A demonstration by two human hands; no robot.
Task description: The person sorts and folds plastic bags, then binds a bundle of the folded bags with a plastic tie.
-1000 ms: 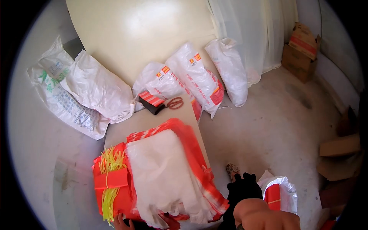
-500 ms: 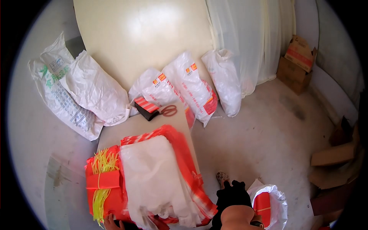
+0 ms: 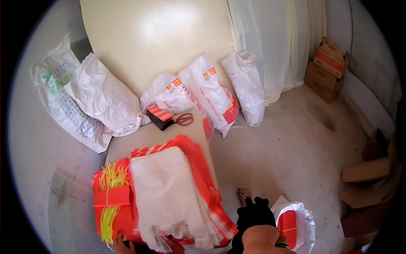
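At the lower edge, fingertips of my left hand lie slightly apart against the near side of a pile of red bags; the palm is out of frame. Yellow strips lie across this pile, bound by a yellow band. Beside it, a stack of white plastic bags rests on red-and-white striped bags. Lower right, an open silvery-white sack holds a red bundle with a yellow band. A sliver of my right hand seems to show beside this sack, its fingers mostly hidden.
Scissors with reddish handles lie by a black and red-striped pouch on the board's far end. Several filled white sacks lean behind. Cardboard boxes stand at the right wall. My bare knee is between stack and sack.
The whole view has shifted slightly, with things appearing a little higher and further left. The hands and the stacks keep nearly the same places relative to each other.
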